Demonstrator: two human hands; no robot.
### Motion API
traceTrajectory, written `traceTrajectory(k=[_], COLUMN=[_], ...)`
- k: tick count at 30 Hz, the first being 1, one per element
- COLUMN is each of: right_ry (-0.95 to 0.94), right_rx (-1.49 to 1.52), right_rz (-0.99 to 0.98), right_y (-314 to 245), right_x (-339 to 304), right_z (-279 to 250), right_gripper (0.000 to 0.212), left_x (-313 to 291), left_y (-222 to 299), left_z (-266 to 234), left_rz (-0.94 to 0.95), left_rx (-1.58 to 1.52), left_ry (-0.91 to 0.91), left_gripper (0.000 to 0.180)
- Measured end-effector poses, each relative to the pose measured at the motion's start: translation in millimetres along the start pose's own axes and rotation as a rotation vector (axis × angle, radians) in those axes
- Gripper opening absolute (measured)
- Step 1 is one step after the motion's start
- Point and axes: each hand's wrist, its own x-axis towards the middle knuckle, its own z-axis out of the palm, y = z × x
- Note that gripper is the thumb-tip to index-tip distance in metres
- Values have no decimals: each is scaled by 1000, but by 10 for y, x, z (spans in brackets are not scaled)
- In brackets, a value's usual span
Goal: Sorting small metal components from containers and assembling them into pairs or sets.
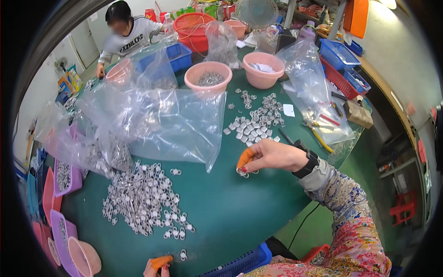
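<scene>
My right hand (pixel 272 156) is over the table's right half, thumb and an orange-covered index finger pinching a small silver metal fitting (pixel 242 172) with ring-like ends. At the lower edge, only the fingers of my left hand (pixel 158 267) show, one in an orange finger cover; they look slightly parted, with nothing visible between them. A single metal fitting (pixel 183 255) lies on the table just beyond those fingertips. Left of the middle spreads a big pile of similar fittings (pixel 143 198). Beyond my right hand are loose flat metal pieces (pixel 251 131) and a heap of small linked ones (pixel 269 111).
Clear plastic bags (pixel 184 124) cover the green table's (pixel 258 212) far left. Pink bowls (pixel 208 64) stand behind. Yellow-handled pliers (pixel 320 138) lie at right, near a block (pixel 359 114). Purple bins (pixel 69 177) line the left; a blue basket (pixel 244 262) is nearest. Another person (pixel 127 34) sits far left.
</scene>
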Motion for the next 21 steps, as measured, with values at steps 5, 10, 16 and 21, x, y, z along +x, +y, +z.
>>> traceTrajectory(k=[5, 10, 16, 21], right_ry=[-27, -39, 19, 86], right_rx=[28, -28, -500, -334], right_rz=[111, 137, 0, -69], right_y=[108, 206, 302, 446], right_x=[-45, -55, -14, -89], right_z=[201, 303, 460, 381], right_gripper=[25, 26, 31, 39], left_x=[-56, -89, -73, -33], left_y=[-108, -116, -113, -73], left_z=[-36, -44, -52, -28], left_rz=[24, 38, 68, 62], left_rx=[-28, -4, 47, 46], left_ry=[-11, -27, -37, -32], left_gripper=[21, 21, 21, 21])
